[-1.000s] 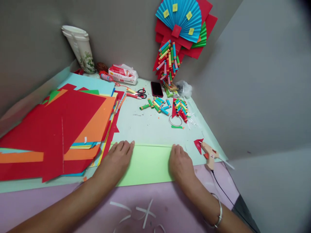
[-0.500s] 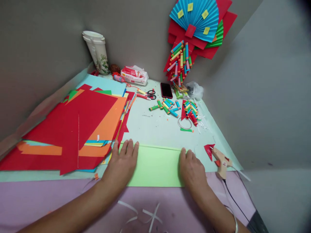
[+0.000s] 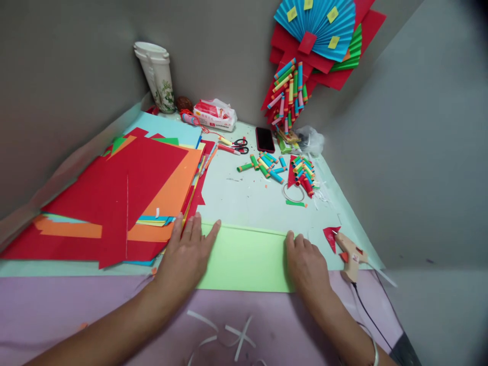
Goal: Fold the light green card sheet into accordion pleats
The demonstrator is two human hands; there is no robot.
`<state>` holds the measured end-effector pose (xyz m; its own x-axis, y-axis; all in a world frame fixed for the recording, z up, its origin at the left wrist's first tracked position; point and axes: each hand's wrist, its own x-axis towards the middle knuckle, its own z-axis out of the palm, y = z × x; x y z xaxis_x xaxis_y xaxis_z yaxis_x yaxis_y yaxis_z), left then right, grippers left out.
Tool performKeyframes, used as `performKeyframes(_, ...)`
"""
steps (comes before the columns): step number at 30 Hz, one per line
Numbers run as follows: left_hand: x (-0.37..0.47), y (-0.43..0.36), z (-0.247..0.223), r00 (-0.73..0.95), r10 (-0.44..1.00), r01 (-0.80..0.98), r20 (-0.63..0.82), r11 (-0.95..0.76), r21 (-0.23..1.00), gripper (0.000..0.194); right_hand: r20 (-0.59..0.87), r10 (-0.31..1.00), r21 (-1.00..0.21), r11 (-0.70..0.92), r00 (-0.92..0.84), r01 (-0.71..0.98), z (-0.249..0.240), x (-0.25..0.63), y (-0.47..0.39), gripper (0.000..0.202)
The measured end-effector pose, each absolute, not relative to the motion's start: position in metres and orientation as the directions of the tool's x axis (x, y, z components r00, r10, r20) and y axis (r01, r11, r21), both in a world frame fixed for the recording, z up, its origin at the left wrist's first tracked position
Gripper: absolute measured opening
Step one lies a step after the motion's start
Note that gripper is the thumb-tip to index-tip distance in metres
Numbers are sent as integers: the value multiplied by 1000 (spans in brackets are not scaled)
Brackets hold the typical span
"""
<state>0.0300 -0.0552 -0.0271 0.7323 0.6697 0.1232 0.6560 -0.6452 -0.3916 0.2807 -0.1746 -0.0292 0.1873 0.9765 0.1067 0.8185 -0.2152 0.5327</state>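
A light green paper sheet (image 3: pixel 246 259) lies near the table's front edge, with a narrow fold along its far edge. My left hand (image 3: pixel 186 254) rests flat on its left end, fingers spread, fingertips at the far edge. At the right end, my right hand (image 3: pixel 308 259) has its fingers close together and curled down over the paper's corner; whether they pinch it is hard to see. The sheet's two ends are partly hidden under my hands.
Stacked coloured papers (image 3: pixel 148 178) cover the left side. A glue gun (image 3: pixel 353 254) lies at right. Farther back are small paper rolls (image 3: pixel 267 165), scissors (image 3: pixel 240 146), a phone (image 3: pixel 265 140), a tissue pack (image 3: pixel 215 114) and a white cup (image 3: pixel 158 76). A blue fan (image 3: pixel 320 25) hangs behind.
My left hand's fingers have spread, the index finger apart from the others. My right hand stays at the sheet's right end. The whole view has shifted slightly.
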Motion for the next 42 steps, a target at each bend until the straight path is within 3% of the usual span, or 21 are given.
performKeyframes(5,28,-51,-30,748,652,631,127,-639,-439,59,98,977,544,-213,191,812,-28,280,-176,46)
performKeyframes(11,30,-49,-20,739,666,650,100,-668,-361,61,92,980,529,-197,175,825,-27,277,-177,52)
performKeyframes(16,38,-48,-15,751,648,652,126,-697,-298,55,76,982,480,-186,170,857,-23,277,-173,43)
performKeyframes(23,61,-46,-29,821,568,570,57,-814,-114,66,-140,961,508,-135,237,851,-4,261,-158,78)
performKeyframes(29,83,-56,-22,800,594,588,-84,-804,-92,76,-270,901,531,-154,339,833,9,244,-147,78)
performKeyframes(32,89,-59,-20,780,616,610,-110,-788,-85,75,-211,938,503,-138,276,853,11,242,-145,69)
performKeyframes(37,90,-60,-20,779,619,614,-104,-786,-76,71,-96,995,384,12,26,923,5,232,-140,64)
performKeyframes(42,89,-62,-20,790,605,600,-100,-796,-75,68,-45,996,354,87,-76,931,-12,224,-139,57)
